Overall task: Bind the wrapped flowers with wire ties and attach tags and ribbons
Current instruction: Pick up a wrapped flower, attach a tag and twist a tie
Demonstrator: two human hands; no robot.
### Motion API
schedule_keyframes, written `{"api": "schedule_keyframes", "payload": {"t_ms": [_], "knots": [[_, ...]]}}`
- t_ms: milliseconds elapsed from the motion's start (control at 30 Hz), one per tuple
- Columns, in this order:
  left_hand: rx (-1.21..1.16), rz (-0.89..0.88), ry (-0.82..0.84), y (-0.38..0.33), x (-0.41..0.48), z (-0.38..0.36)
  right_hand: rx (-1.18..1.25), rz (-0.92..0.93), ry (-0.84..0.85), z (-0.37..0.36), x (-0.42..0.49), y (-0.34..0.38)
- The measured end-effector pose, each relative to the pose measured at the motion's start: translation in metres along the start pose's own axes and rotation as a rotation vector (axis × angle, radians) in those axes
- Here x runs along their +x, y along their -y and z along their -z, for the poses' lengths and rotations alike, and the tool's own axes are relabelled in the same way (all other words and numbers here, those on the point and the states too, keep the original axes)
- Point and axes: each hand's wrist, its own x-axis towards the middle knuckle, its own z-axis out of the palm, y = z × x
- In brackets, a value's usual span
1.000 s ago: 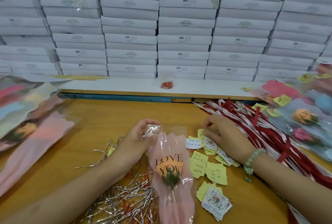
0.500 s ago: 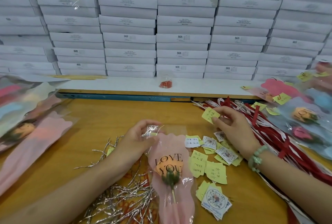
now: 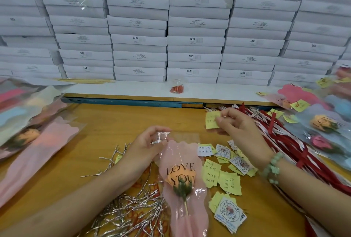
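since the right hand [image 3: 242,129] holds the yellow tag [image 3: 211,121] by one edge only, pinched betw. thumb and curled fingers [image 3: 228,113], a slack grip could let it drop among the loose tags [image 3: 226,176] on the surface [image 3: 123,121] & get mixed w/ look-alikes. the tag sits lifted off the surface, past the top of the wrapped flower [image 3: 182,181] and to its right, not touching it. the left hand [image 3: 147,148] pinches the clear film at the wrap's top, fingers narrow on it. that film looks slick, so a tug while fixing the tag could prob. pull it free or skew the wrap. the flower lies flat betw. the forearms, stem end toward the person and running out of view, so whether it's tied yet can't be told. wire ties [image 3: 131,210] lie tangled just left of the wrap; pulling one may drag others along. ribbons [image 3: 281,138] lie near the right wrist.
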Motion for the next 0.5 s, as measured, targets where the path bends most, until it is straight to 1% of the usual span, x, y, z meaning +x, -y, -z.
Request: {"api": "schedule_keyframes", "payload": {"t_ms": [67,167,233,300,367,500], "knots": [[0.011,0.001,-0.007,0.0,0.0,0.0,-0.019,-0.013,0.072,-0.011,0.0,0.013],[0.001,-0.003,-0.002,-0.002,0.0,-0.001,-0.101,-0.096,0.235,-0.033,0.002,0.024],[-0.01,-0.014,0.002,-0.003,-0.001,-0.002,-0.132,-0.139,0.297,-0.048,0.004,0.024],[-0.006,-0.018,-0.002,-0.003,-0.001,-0.002,-0.115,-0.176,0.286,-0.059,0.005,0.02],[-0.021,-0.024,-0.011,-0.004,-0.001,-0.002,-0.067,-0.204,0.227,-0.064,0.005,0.016],[-0.042,-0.03,-0.026,-0.003,0.0,-0.003,-0.028,-0.168,0.125,-0.066,0.004,0.011]]}}
